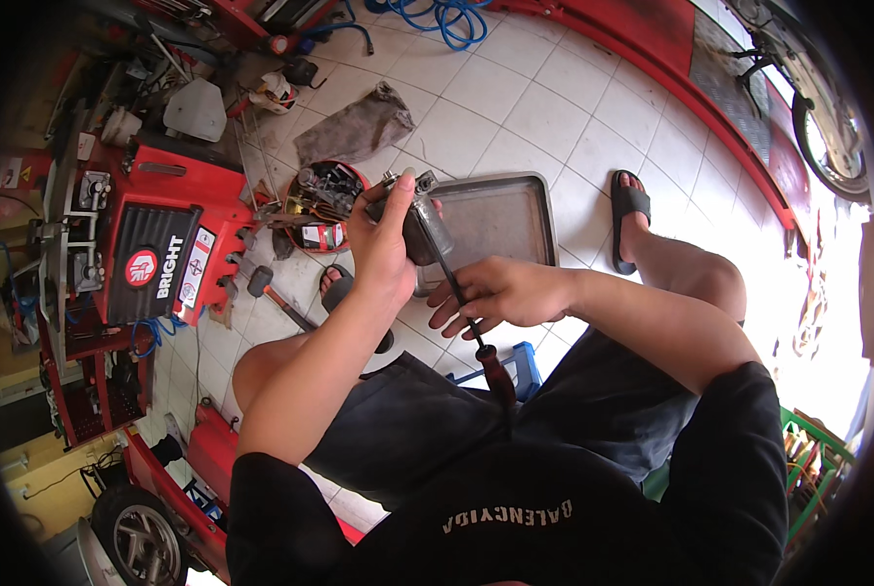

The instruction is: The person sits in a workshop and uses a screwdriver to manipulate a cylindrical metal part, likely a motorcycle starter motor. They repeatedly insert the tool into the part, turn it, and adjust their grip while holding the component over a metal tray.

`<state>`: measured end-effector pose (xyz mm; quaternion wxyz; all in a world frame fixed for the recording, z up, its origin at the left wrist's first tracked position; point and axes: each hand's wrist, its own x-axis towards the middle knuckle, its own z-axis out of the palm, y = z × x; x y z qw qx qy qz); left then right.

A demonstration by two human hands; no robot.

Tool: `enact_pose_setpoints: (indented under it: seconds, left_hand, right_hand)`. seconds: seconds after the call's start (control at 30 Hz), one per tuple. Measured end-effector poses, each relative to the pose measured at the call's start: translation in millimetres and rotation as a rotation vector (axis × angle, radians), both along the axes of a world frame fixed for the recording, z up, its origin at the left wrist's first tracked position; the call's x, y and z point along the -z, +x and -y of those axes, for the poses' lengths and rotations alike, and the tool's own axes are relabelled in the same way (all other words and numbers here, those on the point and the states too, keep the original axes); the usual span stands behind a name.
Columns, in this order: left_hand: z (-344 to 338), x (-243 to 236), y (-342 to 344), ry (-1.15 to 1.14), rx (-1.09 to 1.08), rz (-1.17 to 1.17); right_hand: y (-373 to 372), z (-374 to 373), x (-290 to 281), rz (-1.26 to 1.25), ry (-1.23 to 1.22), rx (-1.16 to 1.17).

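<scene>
My left hand (382, 242) is closed round a grey metal part (429, 232), roughly cylindrical with small fittings at its top, its thumb lying along the upper side. A long screwdriver (496, 375) with a dark red handle has its shaft running up to the part; where the tip meets it is too small to make out. Loosely round that shaft are the fingers of my right hand (523, 293), partly stretched. The handle points back at my body, close to my dark shirt. Beneath and beyond the part, a shallow grey metal tray (503, 223) lies on the floor.
A red bowl (363, 179) full of metal parts stands left of the tray, near a dirty grey cloth (357, 127). A mallet (278, 298) lies by my left foot. The red machine (188, 161) fills the left; a blue stool (527, 369) sits between my legs.
</scene>
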<state>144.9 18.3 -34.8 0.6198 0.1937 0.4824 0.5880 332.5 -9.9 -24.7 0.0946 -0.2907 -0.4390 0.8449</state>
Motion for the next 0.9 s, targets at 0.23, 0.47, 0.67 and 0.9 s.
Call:
enact_pose_setpoints:
  seconds: [0.23,0.47,0.67,0.9]
  left_hand:
    - [1.2,2.6,1.8,-0.031,0.013,-0.013]
    - [4.9,1.9,6.7,-0.031,0.052,-0.105]
    - [3.6,0.4,4.8,-0.081,0.059,-0.06]
    - [0.5,-0.6,-1.3,-0.082,0.001,-0.001]
  right_hand:
    - [0.0,-10.6,-1.1,0.283,0.292,-0.212]
    - [-6.9,7.5,1.6,0.149,0.056,-0.132]
    - [3.7,1.5,4.4,-0.037,0.01,-0.197]
    - [-3.7,-5.1,-3.6,0.207,0.313,-0.321]
